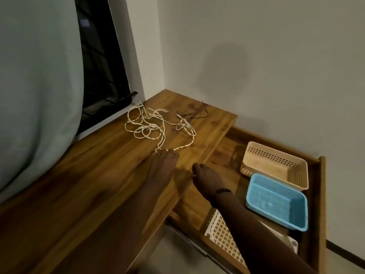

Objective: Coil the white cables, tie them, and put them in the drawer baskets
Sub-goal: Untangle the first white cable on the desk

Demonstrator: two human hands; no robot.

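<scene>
cables: white, loose tangle on the worktop, unwound, far side from the drawer front – near the window
ties: thin dark strands on the worktop, just beside the cables, drawer side
left hand: flat on the worktop, fingers straight and together, fingertips touching the near cable end
right hand: above the drawer's inner edge, fingers loosely curled, holding nothing; dark bead bracelet at wrist
drawer: pulled out, right of worktop
baskets: beige at drawer's far end, blue just beside it, white nearest – partly hidden by right arm
</scene>
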